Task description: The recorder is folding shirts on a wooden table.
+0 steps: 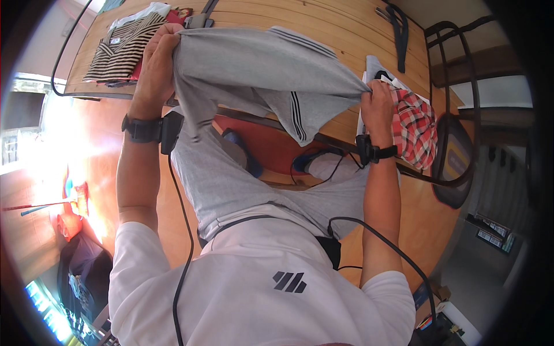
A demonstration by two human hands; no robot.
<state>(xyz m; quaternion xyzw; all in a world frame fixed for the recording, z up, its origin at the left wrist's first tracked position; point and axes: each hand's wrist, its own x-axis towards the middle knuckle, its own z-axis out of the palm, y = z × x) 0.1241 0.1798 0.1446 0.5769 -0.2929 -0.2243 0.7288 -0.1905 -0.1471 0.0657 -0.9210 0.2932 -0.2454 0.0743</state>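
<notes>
Stretched between my two hands is a grey garment [248,63] with black stripes along parts of its edges; it looks like a shirt, though its folds hide the full shape. My left hand [158,55] is closed on its upper left corner. At the opposite end, my right hand [378,106] pinches the fabric and pulls it taut. The middle of the cloth hangs over the near table edge, above my lap. Close to my left hand lies a striped black-and-tan garment [124,49], folded on a pile. Beside my right hand is a red checked garment [412,124].
The wooden table [346,20] has a metal frame along its edge. A dark strap-like item [399,37] lies at its far right. Black cables [183,230] run from my wrist devices. A dark oval mat [453,161] is on the floor at right.
</notes>
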